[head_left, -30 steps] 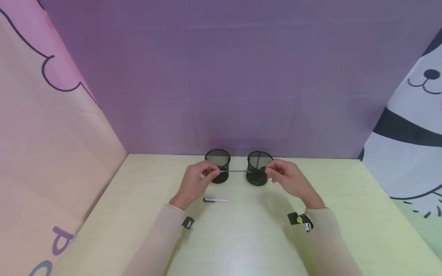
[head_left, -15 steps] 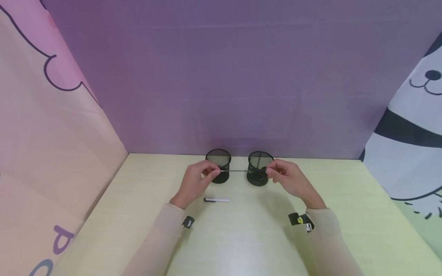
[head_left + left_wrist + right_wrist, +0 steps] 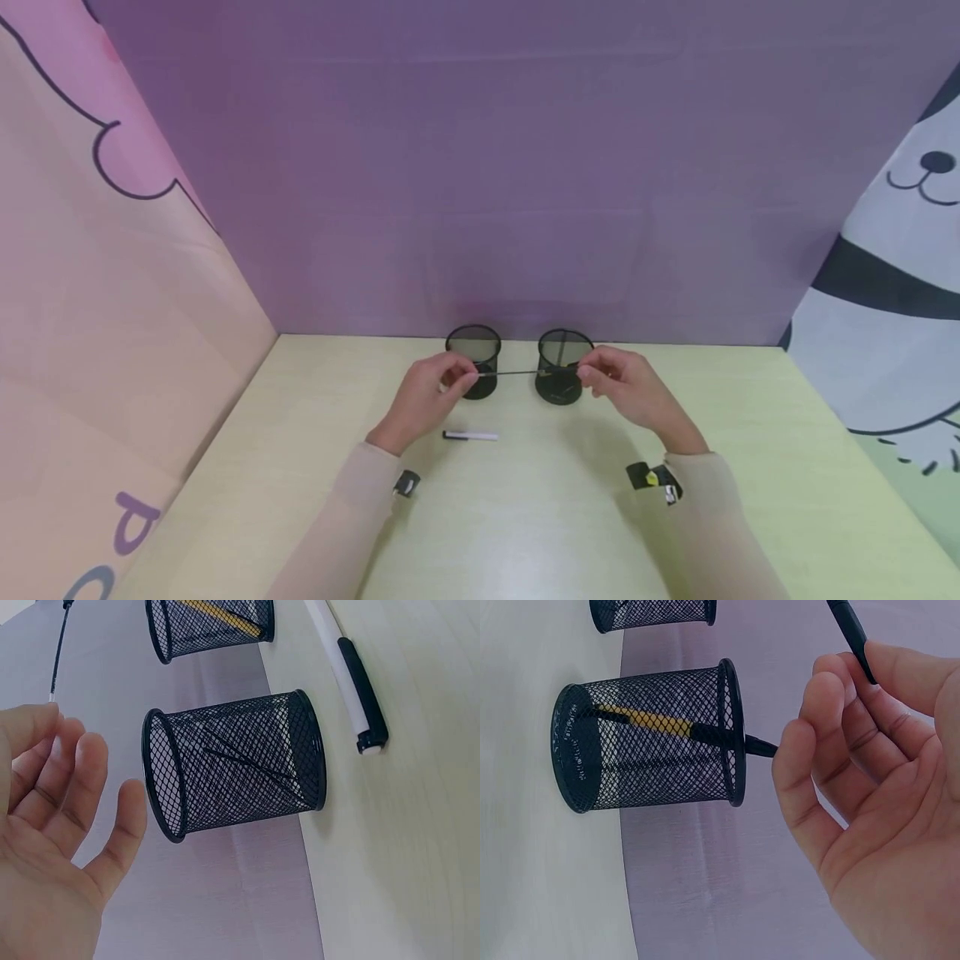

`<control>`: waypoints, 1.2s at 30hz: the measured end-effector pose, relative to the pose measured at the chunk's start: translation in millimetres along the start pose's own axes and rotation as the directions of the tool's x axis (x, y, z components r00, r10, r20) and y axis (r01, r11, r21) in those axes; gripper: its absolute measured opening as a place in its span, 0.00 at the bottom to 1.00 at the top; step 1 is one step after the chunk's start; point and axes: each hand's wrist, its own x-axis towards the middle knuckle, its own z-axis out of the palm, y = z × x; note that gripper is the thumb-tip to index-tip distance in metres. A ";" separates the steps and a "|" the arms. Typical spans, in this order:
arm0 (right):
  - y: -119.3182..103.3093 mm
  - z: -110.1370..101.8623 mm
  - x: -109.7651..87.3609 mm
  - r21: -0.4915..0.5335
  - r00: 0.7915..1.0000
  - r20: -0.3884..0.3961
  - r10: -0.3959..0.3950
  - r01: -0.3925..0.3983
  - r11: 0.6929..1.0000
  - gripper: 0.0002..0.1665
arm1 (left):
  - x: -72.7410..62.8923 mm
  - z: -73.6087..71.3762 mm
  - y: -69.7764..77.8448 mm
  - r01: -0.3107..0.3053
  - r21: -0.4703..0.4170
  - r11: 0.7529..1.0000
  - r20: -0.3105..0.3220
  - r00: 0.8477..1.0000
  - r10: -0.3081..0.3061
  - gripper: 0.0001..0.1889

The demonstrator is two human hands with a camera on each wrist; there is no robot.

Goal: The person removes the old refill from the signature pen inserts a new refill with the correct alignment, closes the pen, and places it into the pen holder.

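Observation:
A thin dark rod with a thicker black end stretches between my two hands, held nearly level in front of the cups. My left hand pinches its thin pale-tipped end between thumb and fingers. With thumb and fingertips my right hand pinches the black tapered end. Behind the left hand stands a black mesh pen cup showing thin dark lines through its mesh. A second mesh cup, near the right hand, contains a yellow-and-black pen whose black end sticks out past the rim.
A white marker with a black cap lies on the pale table, in front of the left cup. A purple cloth backdrop rises behind the cups. Printed cloth panels flank the table on both sides.
My left hand has dipped slightly, so the rod's left end sits a little lower. The right hand, cups and marker stay in place.

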 end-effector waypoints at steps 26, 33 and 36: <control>-0.6 -4.0 -0.9 0.004 1.000 -0.006 0.003 -0.003 1.000 0.13 | -1.1 -7.3 -5.8 0.071 0.059 0.996 0.111 0.991 -0.077 0.02; 0.4 -4.2 -0.2 -0.009 1.000 -0.003 0.005 -0.005 1.000 0.14 | -2.0 -6.0 -11.5 0.096 0.140 0.985 0.150 0.982 -0.117 0.02; 0.7 -3.9 -0.2 -0.009 1.000 -0.003 0.007 -0.007 1.000 0.14 | -3.1 -5.9 -12.5 0.112 0.172 0.979 0.177 0.974 -0.143 0.02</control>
